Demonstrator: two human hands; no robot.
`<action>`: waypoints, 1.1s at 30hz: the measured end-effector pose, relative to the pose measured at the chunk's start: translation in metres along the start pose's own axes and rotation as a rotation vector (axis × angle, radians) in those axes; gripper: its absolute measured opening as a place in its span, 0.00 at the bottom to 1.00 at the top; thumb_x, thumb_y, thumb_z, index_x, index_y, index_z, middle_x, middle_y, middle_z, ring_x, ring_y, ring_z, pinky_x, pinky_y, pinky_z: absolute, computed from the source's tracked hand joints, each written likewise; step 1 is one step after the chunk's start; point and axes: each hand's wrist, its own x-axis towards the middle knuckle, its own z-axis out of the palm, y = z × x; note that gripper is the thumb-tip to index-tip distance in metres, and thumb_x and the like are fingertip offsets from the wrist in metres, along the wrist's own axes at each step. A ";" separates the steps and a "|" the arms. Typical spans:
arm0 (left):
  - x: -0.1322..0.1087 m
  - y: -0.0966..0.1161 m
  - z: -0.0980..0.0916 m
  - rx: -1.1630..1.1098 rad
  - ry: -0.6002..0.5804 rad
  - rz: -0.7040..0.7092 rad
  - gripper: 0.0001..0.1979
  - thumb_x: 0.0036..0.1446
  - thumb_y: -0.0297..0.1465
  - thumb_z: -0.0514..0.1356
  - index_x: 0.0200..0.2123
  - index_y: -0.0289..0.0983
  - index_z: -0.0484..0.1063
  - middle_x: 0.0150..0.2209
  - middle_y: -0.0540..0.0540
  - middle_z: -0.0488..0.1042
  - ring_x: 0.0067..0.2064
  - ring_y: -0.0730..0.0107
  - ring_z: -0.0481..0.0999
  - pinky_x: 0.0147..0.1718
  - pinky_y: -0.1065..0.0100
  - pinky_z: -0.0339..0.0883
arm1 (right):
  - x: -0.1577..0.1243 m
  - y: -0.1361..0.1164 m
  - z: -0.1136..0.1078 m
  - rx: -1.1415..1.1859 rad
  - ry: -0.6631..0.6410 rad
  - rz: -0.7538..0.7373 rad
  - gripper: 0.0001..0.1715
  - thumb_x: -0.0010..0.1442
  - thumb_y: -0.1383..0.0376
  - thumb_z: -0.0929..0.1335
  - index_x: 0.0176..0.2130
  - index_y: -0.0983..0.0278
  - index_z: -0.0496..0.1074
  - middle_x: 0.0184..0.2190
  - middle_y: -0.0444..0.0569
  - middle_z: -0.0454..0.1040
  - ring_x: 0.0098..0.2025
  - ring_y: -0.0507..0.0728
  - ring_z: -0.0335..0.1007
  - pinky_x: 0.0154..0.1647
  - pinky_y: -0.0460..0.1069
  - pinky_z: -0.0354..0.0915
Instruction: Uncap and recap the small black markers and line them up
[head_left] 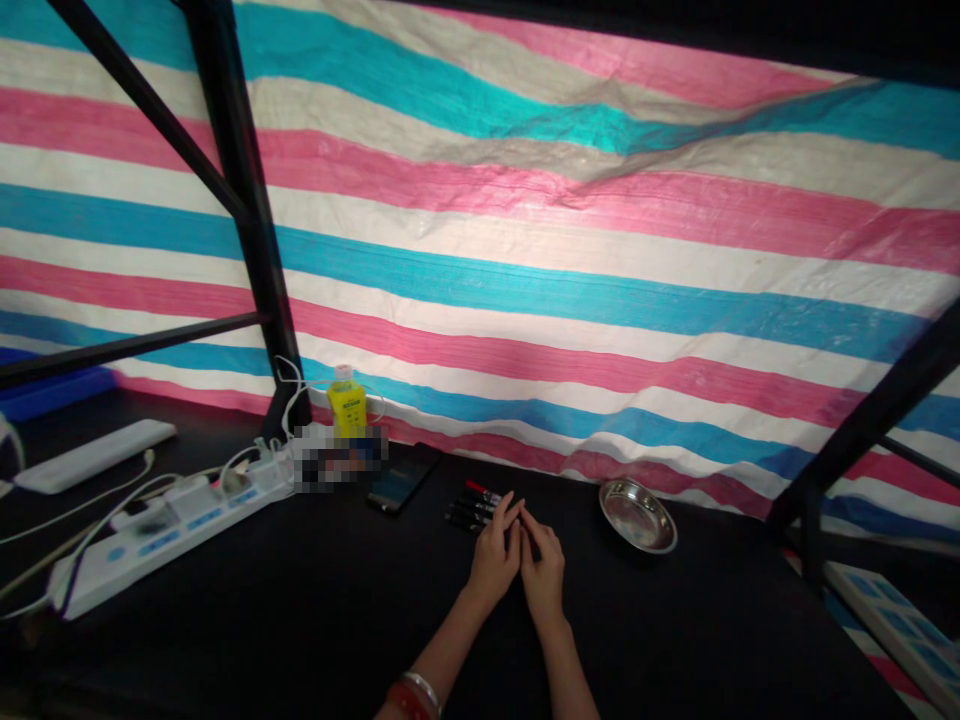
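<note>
My left hand (493,558) and my right hand (544,572) rest side by side on the black tabletop (360,620), fingertips touching. The fingers of both are drawn together around a small dark thing that I cannot make out. Just beyond the fingertips lie several dark markers (471,510), one of them with a red cap (481,491). Red and silver bangles (414,693) sit on my left wrist.
A steel bowl (638,516) stands to the right of the hands. A dark phone (402,479) lies left of the markers, with a yellow bottle (346,402) behind it. A white power strip (161,535) with cables is at the left. A striped tarp (570,230) and black frame posts (244,200) close the back.
</note>
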 end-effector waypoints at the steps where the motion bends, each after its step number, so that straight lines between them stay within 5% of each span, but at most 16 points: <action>1: 0.000 0.001 0.000 -0.016 -0.005 -0.009 0.23 0.61 0.29 0.47 0.60 0.38 0.47 0.53 0.40 0.69 0.55 0.68 0.67 0.55 0.58 0.59 | 0.000 -0.001 -0.001 -0.006 -0.003 -0.001 0.19 0.61 0.63 0.60 0.50 0.60 0.70 0.42 0.53 0.75 0.39 0.57 0.71 0.41 0.53 0.67; 15: 0.000 0.006 0.001 -0.150 -0.147 -0.034 0.32 0.62 0.29 0.44 0.63 0.42 0.26 0.61 0.41 0.56 0.57 0.71 0.64 0.57 0.62 0.57 | 0.000 0.003 -0.001 -0.057 0.043 0.011 0.19 0.61 0.62 0.61 0.50 0.62 0.70 0.44 0.53 0.75 0.42 0.58 0.72 0.44 0.53 0.65; 23: 0.000 0.001 0.004 -0.036 -0.161 -0.026 0.29 0.62 0.29 0.43 0.64 0.40 0.34 0.60 0.41 0.59 0.56 0.71 0.66 0.53 0.63 0.62 | -0.001 0.004 0.000 -0.069 0.092 0.075 0.20 0.60 0.59 0.61 0.48 0.63 0.72 0.44 0.53 0.75 0.42 0.58 0.72 0.42 0.51 0.66; 28: 0.002 -0.002 0.005 0.464 0.065 0.017 0.24 0.60 0.29 0.45 0.60 0.35 0.52 0.58 0.38 0.61 0.58 0.63 0.62 0.54 0.58 0.59 | -0.003 0.000 0.002 -0.097 0.123 0.169 0.20 0.59 0.57 0.62 0.47 0.63 0.72 0.40 0.52 0.77 0.37 0.57 0.73 0.40 0.51 0.66; 33: 0.012 -0.003 0.009 0.876 0.304 -0.225 0.33 0.54 0.39 0.53 0.60 0.28 0.53 0.62 0.27 0.50 0.62 0.45 0.52 0.54 0.47 0.51 | -0.004 -0.001 0.005 -0.127 0.171 0.208 0.21 0.58 0.56 0.62 0.46 0.65 0.71 0.34 0.52 0.77 0.36 0.58 0.72 0.39 0.50 0.65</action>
